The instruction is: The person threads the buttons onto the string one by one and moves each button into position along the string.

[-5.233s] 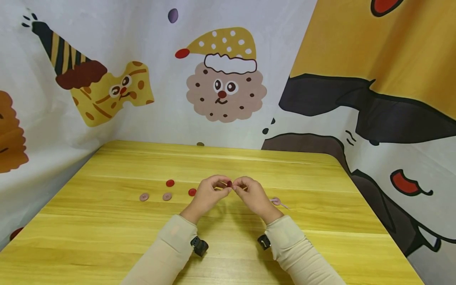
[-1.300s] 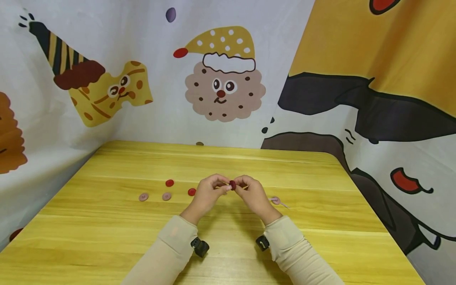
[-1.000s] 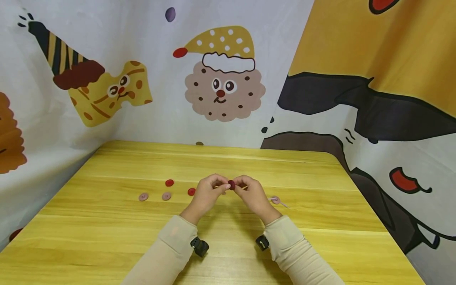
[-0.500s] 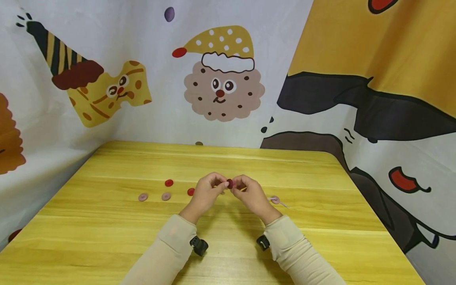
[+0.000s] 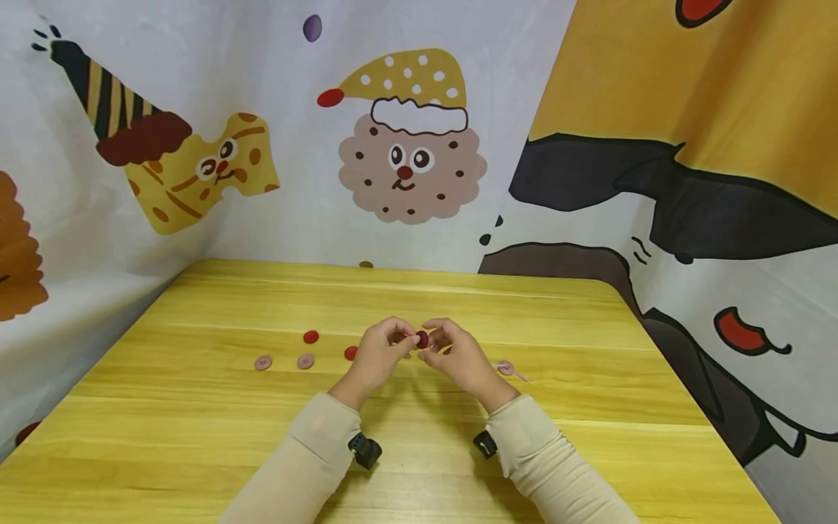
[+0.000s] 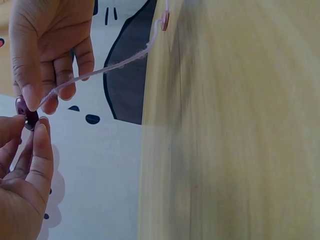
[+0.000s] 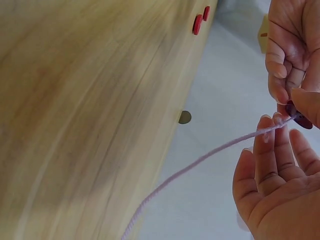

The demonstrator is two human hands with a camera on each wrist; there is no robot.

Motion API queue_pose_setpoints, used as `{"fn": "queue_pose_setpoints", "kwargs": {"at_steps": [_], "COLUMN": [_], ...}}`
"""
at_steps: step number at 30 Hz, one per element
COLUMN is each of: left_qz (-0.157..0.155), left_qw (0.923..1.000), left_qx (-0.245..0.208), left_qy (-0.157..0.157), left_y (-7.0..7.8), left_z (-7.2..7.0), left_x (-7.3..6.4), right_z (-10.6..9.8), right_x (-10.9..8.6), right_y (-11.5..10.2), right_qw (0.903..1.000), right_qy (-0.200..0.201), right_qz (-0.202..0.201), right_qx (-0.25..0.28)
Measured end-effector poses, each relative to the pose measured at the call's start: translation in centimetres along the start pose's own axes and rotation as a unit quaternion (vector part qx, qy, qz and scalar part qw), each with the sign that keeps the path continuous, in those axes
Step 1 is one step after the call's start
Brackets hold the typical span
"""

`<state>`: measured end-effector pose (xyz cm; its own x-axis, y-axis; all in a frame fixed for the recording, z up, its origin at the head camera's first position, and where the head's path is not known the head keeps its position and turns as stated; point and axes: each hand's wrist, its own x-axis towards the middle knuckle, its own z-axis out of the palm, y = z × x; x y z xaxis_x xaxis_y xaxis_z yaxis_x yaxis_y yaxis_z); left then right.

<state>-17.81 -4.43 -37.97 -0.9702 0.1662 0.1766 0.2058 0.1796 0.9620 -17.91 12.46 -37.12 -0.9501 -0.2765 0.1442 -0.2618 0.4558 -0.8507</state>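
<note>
My left hand (image 5: 376,354) pinches a dark red button (image 5: 422,339) between thumb and finger, over the middle of the table. A pale pink-purple yarn (image 7: 200,159) meets that button and trails down in a slack curve. In the left wrist view it leads to a pink button (image 6: 165,20) threaded on it. My right hand (image 5: 461,360) is close beside the dark red button, index finger and thumb parted around it. Seen from the right wrist, the yarn crosses its loosely bent fingers (image 7: 267,165). The threaded pink button lies right of that hand in the head view.
On the wooden table (image 5: 196,437), left of the hands, lie two red buttons, one farther back (image 5: 310,337) and another red button (image 5: 350,353) by the left hand. Two pink buttons (image 5: 305,361) are nearby. A cartoon-printed cloth (image 5: 262,233) hangs behind.
My right thumb and index finger have parted from their pinch at the dark red button. The button, edge-on at first, now turns its face more toward the head camera. My left hand stays nearly in place.
</note>
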Motion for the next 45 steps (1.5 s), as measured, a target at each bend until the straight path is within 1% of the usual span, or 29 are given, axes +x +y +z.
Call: {"fn": "queue_pose_setpoints", "kwargs": {"at_steps": [11, 21, 28, 37, 40, 45], "left_qz": [0.004, -0.006, 0.001, 0.013, 0.016, 0.012], "left_qw": [0.9998, 0.9992, 0.9987, 0.9984, 0.9978, 0.9976], "left_qx": [0.006, 0.027, 0.044, 0.051, 0.062, 0.067], "left_qy": [-0.018, -0.028, -0.024, -0.021, -0.016, -0.007], "left_y": [-0.1, 0.1, 0.2, 0.2, 0.3, 0.4], "left_z": [0.0, 0.0, 0.0, 0.0, -0.1, -0.2], "left_x": [0.0, -0.1, -0.1, 0.0, 0.0, 0.0], "right_z": [0.0, -0.1, -0.2, -0.6, -0.9, -1.6], "right_x": [0.0, 0.0, 0.0, 0.2, 0.2, 0.4], "right_y": [0.1, 0.1, 0.0, 0.1, 0.3, 0.3], "right_qw": [0.9994, 0.9986, 0.9984, 0.9978, 0.9974, 0.9959], "right_qy": [-0.004, -0.006, -0.012, -0.029, -0.04, -0.065], "right_qz": [-0.025, -0.025, -0.019, -0.01, -0.008, -0.003], "right_qx": [-0.024, -0.047, -0.053, -0.059, -0.06, -0.063]}}
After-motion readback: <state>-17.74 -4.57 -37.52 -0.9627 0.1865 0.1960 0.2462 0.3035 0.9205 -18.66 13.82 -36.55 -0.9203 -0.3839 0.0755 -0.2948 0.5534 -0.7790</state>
